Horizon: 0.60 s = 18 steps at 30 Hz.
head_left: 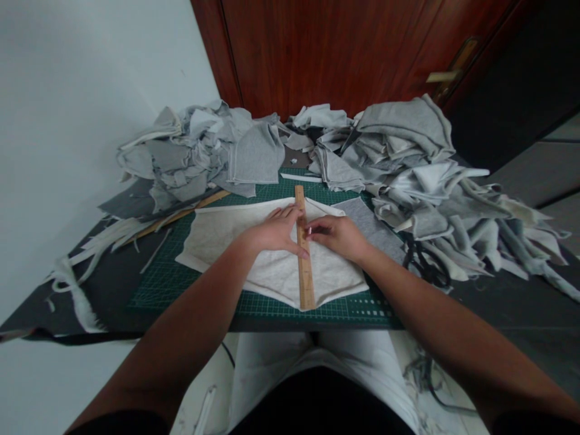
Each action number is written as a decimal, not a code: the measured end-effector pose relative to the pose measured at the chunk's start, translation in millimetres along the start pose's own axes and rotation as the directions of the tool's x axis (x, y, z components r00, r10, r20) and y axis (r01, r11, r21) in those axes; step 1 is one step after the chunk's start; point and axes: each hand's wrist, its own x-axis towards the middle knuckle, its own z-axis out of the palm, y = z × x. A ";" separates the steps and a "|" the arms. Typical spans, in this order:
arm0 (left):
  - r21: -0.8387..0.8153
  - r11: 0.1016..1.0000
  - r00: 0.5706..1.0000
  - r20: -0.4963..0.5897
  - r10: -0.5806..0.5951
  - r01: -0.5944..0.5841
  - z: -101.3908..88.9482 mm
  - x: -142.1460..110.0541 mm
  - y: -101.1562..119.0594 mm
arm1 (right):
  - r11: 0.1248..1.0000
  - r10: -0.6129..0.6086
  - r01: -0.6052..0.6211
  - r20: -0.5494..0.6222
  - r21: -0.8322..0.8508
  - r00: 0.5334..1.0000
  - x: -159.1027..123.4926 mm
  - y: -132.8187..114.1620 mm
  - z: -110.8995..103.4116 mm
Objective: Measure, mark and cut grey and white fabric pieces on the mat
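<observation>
A wooden ruler (306, 281) lies upright in the view across a cream piece of fabric (226, 232). My left hand (277, 231) presses on the ruler, its fingers and thumb spread flat over the wood and the cloth. Just right of the ruler, my right hand (338, 235) is closed in a pinch at the ruler's edge. A small whitish bit, which looks like a piece of chalk (309, 231), shows at its fingertips. Beneath the fabric is a green cutting mat (158, 284). A grey fabric piece (369, 226) lies partly under the cream one.
Grey fabric scraps are heaped at the back left (194, 151) and along the right (453, 205). Black-handled scissors (428, 266) lie by the right heap. Another wooden ruler (181, 214) rests at the left among pale strips (109, 235). A wooden door (326, 54) stands behind.
</observation>
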 end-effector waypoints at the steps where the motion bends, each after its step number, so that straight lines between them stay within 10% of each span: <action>1: -0.001 1.000 1.000 0.000 0.002 -0.002 -0.2 -0.1 0.0 | 1.000 -0.006 0.006 -0.003 -0.010 1.000 0.6 0.5 0.1; 18: 0.019 1.000 1.000 0.000 0.002 -0.002 0.7 -1.0 0.6 | 0.995 -0.046 0.045 -0.004 -0.090 0.999 -2.4 3.5 -2.9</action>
